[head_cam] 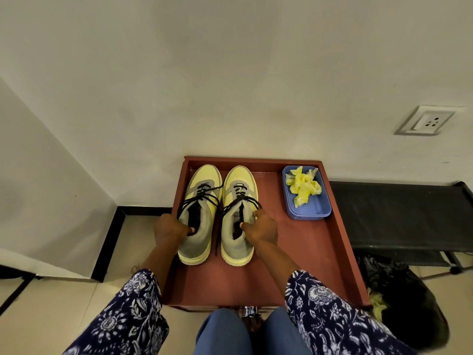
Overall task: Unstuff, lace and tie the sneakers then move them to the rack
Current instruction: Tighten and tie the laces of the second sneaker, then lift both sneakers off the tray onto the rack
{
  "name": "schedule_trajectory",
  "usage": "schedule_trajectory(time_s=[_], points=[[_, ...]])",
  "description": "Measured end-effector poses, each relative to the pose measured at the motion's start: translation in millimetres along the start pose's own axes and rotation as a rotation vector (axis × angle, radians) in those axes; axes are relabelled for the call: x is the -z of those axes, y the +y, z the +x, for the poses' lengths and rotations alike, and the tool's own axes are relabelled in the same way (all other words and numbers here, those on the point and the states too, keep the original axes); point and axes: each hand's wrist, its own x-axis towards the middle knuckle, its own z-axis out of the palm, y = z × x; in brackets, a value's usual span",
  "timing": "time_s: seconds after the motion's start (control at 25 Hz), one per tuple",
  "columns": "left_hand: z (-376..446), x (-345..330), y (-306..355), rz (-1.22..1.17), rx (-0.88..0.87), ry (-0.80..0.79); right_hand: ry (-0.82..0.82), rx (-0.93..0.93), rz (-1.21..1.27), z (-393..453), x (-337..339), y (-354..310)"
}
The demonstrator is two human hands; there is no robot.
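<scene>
Two yellow-and-grey sneakers with black laces, the left sneaker (198, 216) and the right sneaker (238, 219), stand side by side at centre frame on a reddish-brown tray (307, 242). Each is pinched at its collar: the left hand (170, 230) and the right hand (261, 230) both hook a thumb inside. They look light, with soft collars and stiff soles, so this hold should serve. Crumpled yellow paper (304, 187) lies in a blue plastic tub (317, 211), upper right of the tray.
</scene>
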Motion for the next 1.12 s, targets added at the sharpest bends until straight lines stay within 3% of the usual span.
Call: schedule_trajectory(time_s=[0.52,1.12], points=[[-7.8,-17.0,-4.0,-0.009,-0.094,0.032,-0.009,0.003,0.13,-16.8,-7.8,-3.9],[-42.0,-23.4,11.9,-0.196,-0.11,0.002,-0.01,-0.055,0.193,-22.9,24.8,4.9]])
